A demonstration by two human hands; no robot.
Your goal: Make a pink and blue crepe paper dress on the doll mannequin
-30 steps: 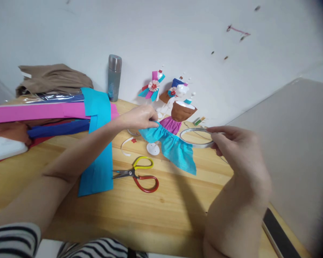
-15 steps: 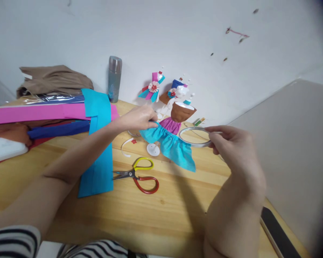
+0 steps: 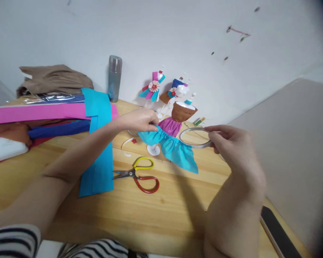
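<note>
A small dress form on a white round stand (image 3: pixel 153 149) wears a brown bodice (image 3: pixel 182 111), a magenta band (image 3: pixel 170 126) and a gathered turquoise paper skirt (image 3: pixel 174 148). My left hand (image 3: pixel 138 120) pinches the skirt's upper left edge, fingers closed. My right hand (image 3: pixel 233 145) is closed on a thin white tape roll (image 3: pixel 194 137), held just right of the skirt.
Scissors (image 3: pixel 138 174) with yellow and red handles lie on the wooden table (image 3: pixel 161 211). A turquoise paper strip (image 3: pixel 98 143) and stacked pink, blue and brown sheets (image 3: pixel 34 113) fill the left. A metal flask (image 3: pixel 114 78) and two decorated figures (image 3: pixel 154 87) stand by the wall. A dark phone (image 3: pixel 278 233) lies bottom right.
The skirt's gathered top has been drawn up a little under my left hand and its hem swung slightly right. My right hand with the tape roll has barely shifted.
</note>
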